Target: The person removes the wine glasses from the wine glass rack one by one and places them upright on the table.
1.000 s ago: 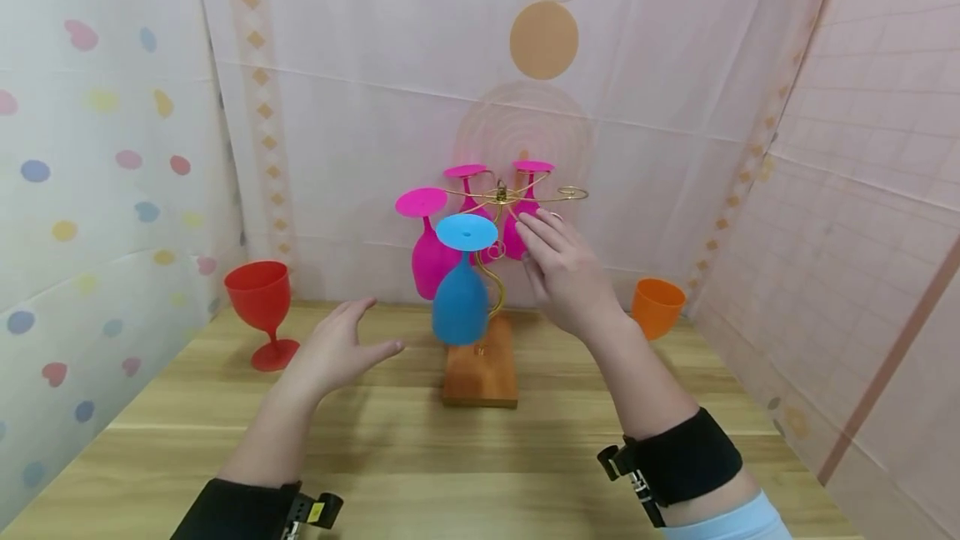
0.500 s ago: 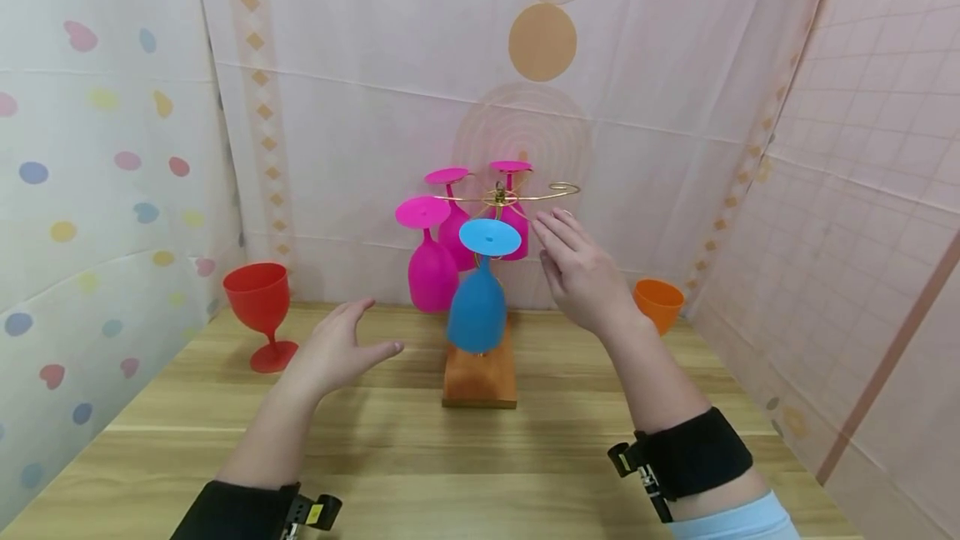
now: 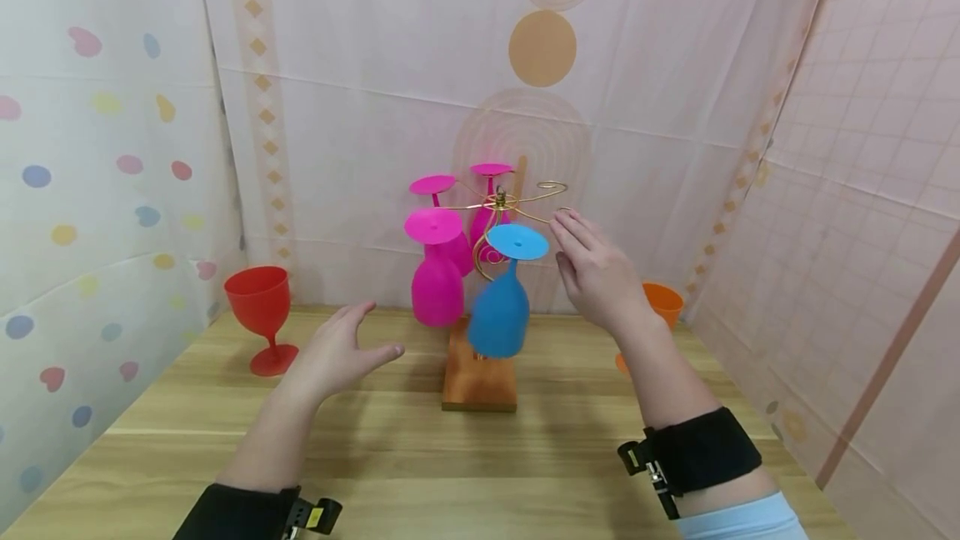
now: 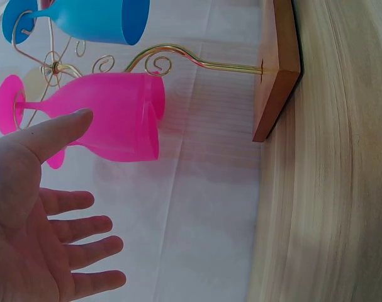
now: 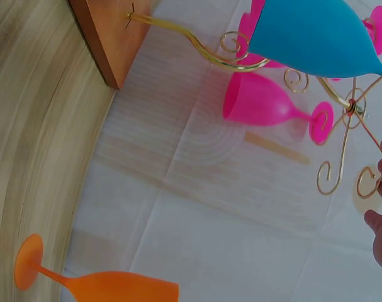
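Note:
A gold wire goblet rack (image 3: 500,200) rises from a wooden base (image 3: 480,386) at the middle of the table. Upside down in its arms hang a blue goblet (image 3: 501,319) at the front and three pink goblets, the nearest pink goblet (image 3: 437,294) to its left. My right hand (image 3: 596,273) has its straight fingertips right at the end of a wire arm that bears no goblet; in the right wrist view its thumb stands apart from the fingers. Left of the rack, my left hand (image 3: 337,352) is held with fingers and thumb spread, holding nothing.
An upright red goblet (image 3: 258,302) stands on the wood-grain table (image 3: 420,473) at the left. On the right an orange goblet (image 3: 663,300) stands partly hidden behind my right forearm. Patterned cloth (image 3: 360,140) hangs behind and at both sides.
The rack's top has turned, carrying the blue goblet rightward at the front and the rear pink goblets leftward. My right hand has moved a little right; the left hand has stayed put.

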Demonstrator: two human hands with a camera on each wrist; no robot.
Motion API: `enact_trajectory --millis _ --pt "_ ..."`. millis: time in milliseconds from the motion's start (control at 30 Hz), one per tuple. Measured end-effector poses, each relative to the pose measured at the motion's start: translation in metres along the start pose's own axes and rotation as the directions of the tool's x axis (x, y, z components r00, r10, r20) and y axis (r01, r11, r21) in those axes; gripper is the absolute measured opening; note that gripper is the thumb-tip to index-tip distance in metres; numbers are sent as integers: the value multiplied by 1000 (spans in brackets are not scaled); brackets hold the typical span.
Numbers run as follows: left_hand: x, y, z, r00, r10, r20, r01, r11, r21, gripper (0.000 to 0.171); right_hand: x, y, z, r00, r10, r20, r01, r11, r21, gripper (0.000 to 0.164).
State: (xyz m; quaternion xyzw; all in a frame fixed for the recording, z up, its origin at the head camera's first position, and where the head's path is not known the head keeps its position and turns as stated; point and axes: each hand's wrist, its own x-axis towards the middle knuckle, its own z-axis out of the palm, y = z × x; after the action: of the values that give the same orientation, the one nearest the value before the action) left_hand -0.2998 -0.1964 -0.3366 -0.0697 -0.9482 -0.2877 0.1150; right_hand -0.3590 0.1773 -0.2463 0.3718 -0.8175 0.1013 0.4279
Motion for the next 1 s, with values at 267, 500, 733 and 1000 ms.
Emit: enact_trajectory --millis 267,500,733,1000 --pt "1 1 1 1000 13 -6 -13 1000 0 92 -2 13 2 1000 16 10 -16 1000 6 54" --pt "1 1 2 1000 11 2 -11 1000 -1 92 -4 21 4 995 91 52 -91 996 -6 57" --pt "3 1 4 1000 8 -5 -8 1000 6 93 0 26 2 965 190 182 -178 981 -80 57" --pt "3 4 5 1000 5 -2 -5 1000 -9 95 1 38 2 952 213 218 -201 977 -77 60"
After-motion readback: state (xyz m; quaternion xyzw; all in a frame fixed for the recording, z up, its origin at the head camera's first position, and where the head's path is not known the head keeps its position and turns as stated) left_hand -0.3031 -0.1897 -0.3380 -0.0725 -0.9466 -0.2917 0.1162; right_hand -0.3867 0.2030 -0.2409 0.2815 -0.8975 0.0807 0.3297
